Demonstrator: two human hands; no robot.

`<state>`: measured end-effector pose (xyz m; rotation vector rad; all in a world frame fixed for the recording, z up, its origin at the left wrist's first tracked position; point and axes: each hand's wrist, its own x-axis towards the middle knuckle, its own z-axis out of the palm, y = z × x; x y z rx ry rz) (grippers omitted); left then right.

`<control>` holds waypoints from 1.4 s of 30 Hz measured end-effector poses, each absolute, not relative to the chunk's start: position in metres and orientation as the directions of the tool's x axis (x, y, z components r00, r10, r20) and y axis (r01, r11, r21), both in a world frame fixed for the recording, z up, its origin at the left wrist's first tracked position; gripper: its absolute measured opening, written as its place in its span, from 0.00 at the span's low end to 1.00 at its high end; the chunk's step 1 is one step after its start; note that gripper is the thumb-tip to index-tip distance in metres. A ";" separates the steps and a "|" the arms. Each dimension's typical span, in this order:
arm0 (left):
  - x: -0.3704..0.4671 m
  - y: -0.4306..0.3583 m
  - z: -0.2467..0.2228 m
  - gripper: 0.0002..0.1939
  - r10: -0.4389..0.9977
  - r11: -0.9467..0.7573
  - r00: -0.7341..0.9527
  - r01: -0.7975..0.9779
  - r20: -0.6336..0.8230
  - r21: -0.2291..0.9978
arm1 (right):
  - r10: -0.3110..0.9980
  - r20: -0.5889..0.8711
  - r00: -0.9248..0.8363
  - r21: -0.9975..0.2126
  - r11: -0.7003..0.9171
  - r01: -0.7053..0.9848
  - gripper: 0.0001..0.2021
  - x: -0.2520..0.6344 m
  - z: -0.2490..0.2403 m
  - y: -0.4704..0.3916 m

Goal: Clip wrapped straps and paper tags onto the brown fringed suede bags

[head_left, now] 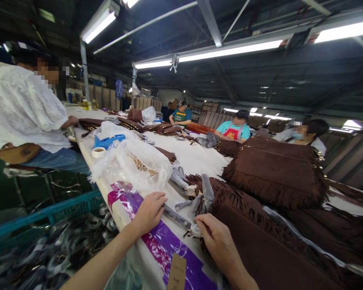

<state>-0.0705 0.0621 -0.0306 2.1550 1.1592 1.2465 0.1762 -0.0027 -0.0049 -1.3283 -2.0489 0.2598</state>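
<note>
A dark strap in clear plastic wrap (178,218) lies slantwise between my two hands, over the table's near edge. My left hand (149,212) is closed around its far left end, fingers pressed together. My right hand (215,233) pinches the clear wrapping at the other end, the fingertips partly hidden. Just beyond are more plastic-wrapped pieces with metal clasps (208,193). Beside my right hand lies a dark brown fringed bag (245,233). Under my forearms runs a purple printed plastic sheet (166,237), with a brown cardboard tag (177,270) on it.
A teal crate (75,205) full of coiled wrapped straps stands at lower left. On the white table (196,155) are a crumpled plastic bag (133,161), a blue tape dispenser (109,141), a tape roll (98,152) and stacked brown bags (278,169). Several co-workers sit around it.
</note>
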 end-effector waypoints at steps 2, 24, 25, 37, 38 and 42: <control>-0.072 0.068 -0.043 0.18 0.809 -0.578 0.242 0.489 0.535 0.653 | 0.874 0.388 -0.292 -0.450 0.456 0.768 0.13 0.157 -0.002 0.010; -0.088 0.077 -0.059 0.33 0.880 -0.466 0.219 0.224 0.422 0.856 | 0.959 0.030 -0.283 -0.469 0.263 0.843 0.21 0.127 -0.021 0.079; -0.088 0.077 -0.059 0.33 0.884 -0.456 0.219 0.215 0.412 0.864 | 0.958 0.016 -0.285 -0.467 0.259 0.845 0.22 0.127 -0.019 0.080; -0.088 0.085 -0.067 0.35 0.919 -0.388 0.169 0.234 0.355 0.892 | 0.948 0.031 -0.317 -0.082 0.318 0.944 0.10 0.100 0.013 0.059; -0.088 0.086 -0.068 0.35 0.920 -0.388 0.157 0.246 0.358 0.888 | 0.952 0.021 -0.306 -0.048 0.306 0.951 0.10 0.102 0.018 0.056; -0.087 0.089 -0.071 0.35 0.915 -0.404 0.145 0.292 0.378 0.867 | 0.974 -0.010 -0.225 0.044 0.225 0.973 0.11 0.135 0.039 0.032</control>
